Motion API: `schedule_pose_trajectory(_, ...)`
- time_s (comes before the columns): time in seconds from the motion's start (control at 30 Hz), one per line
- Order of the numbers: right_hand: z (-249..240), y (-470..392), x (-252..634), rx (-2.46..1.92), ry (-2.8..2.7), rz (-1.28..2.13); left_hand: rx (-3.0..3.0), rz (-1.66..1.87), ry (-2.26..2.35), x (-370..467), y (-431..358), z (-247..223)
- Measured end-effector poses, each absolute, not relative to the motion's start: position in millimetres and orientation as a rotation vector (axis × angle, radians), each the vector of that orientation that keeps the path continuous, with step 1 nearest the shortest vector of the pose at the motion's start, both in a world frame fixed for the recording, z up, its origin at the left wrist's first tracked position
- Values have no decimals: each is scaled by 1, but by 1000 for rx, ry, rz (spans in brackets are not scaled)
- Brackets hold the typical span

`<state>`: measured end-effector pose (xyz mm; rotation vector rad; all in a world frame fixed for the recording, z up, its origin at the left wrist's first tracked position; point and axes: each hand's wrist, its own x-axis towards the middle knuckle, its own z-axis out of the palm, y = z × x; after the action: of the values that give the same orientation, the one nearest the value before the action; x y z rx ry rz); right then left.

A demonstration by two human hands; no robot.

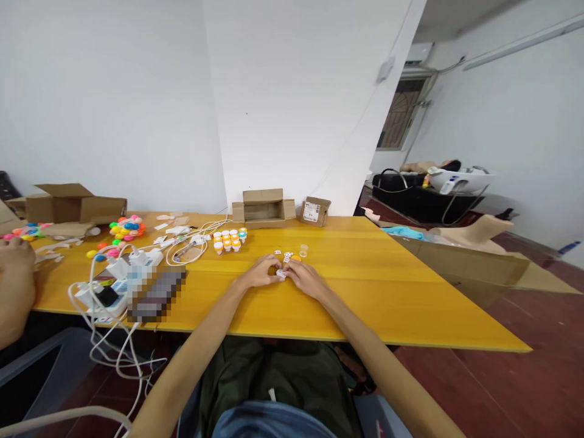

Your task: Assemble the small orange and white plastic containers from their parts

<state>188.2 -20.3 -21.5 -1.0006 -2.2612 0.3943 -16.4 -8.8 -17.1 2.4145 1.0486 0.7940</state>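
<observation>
**Small whitish plastic-looking piece (pixel 281 275) in a fingertip pinch**

Held between left hand (pixel 261 272) and right hand (pixel 306 279), grips narrow, near the middle of the yellow wood-look table (pixel 387 274); whether it touches the surface, cannot tell. Probably light, fairly stiff, a bit slick — edges look the best hold, squeeze gently in case walls are thin. Just beyond: white dark-spotted pieces (pixel 287 257), clear round cup (pixel 303 250). Farther left — clustered orange-and-white containers (pixel 227 241).

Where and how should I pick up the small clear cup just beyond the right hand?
Probably by the outer wall of the clear cup, pinched across, coming from the right: it looks round, and the small patterned pieces and an orange item lie on its left.
</observation>
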Motion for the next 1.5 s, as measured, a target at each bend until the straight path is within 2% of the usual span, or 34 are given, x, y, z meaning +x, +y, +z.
schedule_pose_trajectory(1.5,-19,-24,188,-996,-2252,365,2417,776,1054,-17,-9,-17)
